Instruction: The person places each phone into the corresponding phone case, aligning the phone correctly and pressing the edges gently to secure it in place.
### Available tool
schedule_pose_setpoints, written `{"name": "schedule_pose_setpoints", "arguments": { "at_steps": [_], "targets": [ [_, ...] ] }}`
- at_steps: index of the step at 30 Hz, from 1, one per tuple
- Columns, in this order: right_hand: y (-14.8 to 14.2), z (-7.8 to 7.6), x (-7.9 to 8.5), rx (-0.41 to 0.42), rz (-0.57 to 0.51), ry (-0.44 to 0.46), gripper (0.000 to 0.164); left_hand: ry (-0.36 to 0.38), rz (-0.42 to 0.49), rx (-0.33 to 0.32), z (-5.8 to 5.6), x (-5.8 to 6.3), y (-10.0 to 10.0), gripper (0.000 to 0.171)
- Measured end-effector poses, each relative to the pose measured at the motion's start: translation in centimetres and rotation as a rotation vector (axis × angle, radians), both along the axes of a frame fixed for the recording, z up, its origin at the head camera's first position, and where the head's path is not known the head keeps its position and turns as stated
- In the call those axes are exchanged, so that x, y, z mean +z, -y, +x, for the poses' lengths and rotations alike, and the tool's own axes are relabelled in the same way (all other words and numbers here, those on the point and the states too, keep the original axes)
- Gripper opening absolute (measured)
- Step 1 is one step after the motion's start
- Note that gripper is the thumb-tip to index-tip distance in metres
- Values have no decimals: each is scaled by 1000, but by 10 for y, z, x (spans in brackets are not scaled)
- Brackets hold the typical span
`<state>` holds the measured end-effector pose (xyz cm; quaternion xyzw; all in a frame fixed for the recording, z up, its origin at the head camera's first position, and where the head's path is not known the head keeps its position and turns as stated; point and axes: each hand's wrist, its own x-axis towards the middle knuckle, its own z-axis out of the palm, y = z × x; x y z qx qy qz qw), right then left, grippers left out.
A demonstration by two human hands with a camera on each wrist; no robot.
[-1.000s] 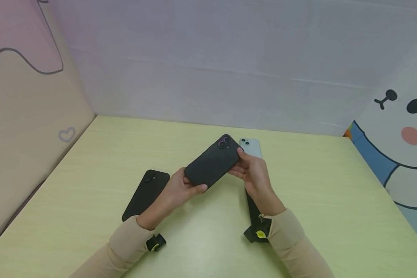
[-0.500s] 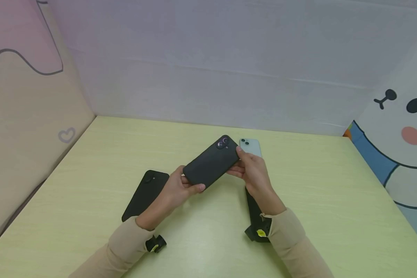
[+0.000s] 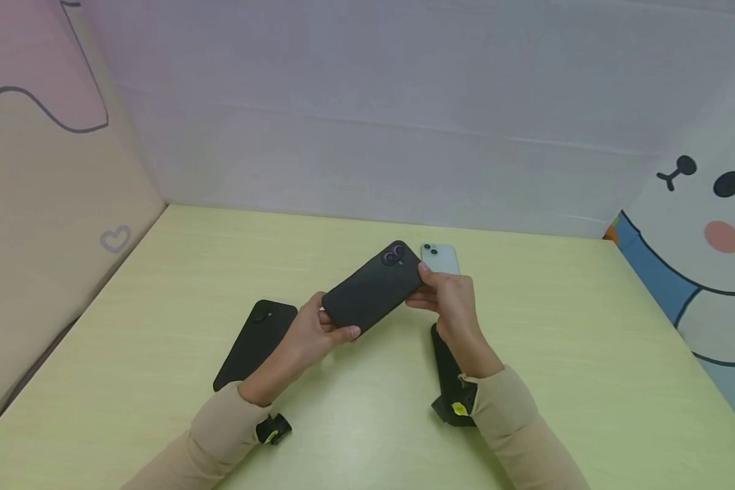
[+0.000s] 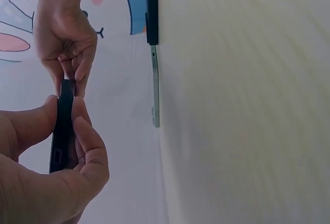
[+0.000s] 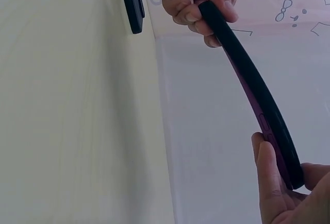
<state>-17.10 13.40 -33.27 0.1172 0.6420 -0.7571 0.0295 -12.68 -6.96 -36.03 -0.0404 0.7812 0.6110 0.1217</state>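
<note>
A phone in a black case [image 3: 370,289] is held aslant above the table, its back and two-lens camera facing up. My left hand [image 3: 306,340] grips its lower left end, thumb over the case and fingers underneath. At the camera end, my right hand [image 3: 456,309] pinches the corner between thumb and fingers. The right wrist view shows the purple edge of the phone [image 5: 250,94] along the side of the black case [image 5: 258,85], which looks bowed. In the left wrist view the bottom end of the cased phone [image 4: 63,126] sits between my thumb and fingers.
A flat black phone or case [image 3: 254,347] lies on the table [image 3: 588,340] beside my left forearm. A pale phone [image 3: 442,258] with two lenses lies behind my right hand. Another black, phone-shaped thing [image 3: 446,367] lies partly hidden under my right wrist. Printed cloth walls [image 3: 367,122] stand around the table.
The cased phone stays almost still in both hands. My right hand has shifted slightly to the right at its corner, uncovering a little more of the black thing below.
</note>
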Motion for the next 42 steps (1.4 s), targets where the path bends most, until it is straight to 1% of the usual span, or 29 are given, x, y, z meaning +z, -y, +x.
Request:
{"name": "schedule_pose_setpoints", "arguments": {
  "at_steps": [5, 12, 17, 22, 25, 27, 29, 31, 33, 37, 39, 42],
  "targets": [
    [0, 1, 0, 5, 3, 4, 21, 4, 3, -17, -1, -1, 1, 57],
    [1, 1, -1, 17, -3, 11, 20, 6, -20, -41, -4, -3, 4, 57],
    [1, 1, -1, 22, -16, 23, 18, 24, -12, -55, -4, -3, 4, 57],
    [1, 1, 0, 29, -42, 32, 17, 43, -28, -76, -7, -2, 7, 57],
    [1, 1, 0, 45, -51, 30, 17, 44, -40, -80, -8, -2, 9, 58],
    [2, 0, 0, 57, -48, 26, 17, 40, -37, -68, -8, -2, 10, 58],
    [2, 0, 0, 71, -31, 21, 19, 30, -35, -62, -7, -2, 10, 58],
    [2, 0, 0, 80, 3, 18, 26, 27, -21, -59, -5, -2, 9, 58],
    [2, -1, -1, 79, 60, 17, 34, 26, -7, -55, -4, -2, 8, 58],
    [3, -2, -2, 55, 163, 28, 43, 25, -29, -50, -2, -1, 6, 59],
    [3, -3, -3, 44, 174, 37, 45, 19, -52, -55, -2, 0, 6, 60],
    [3, -3, -3, 32, 137, 58, 45, 14, -67, -71, -3, 1, 6, 64]
  ]
}}
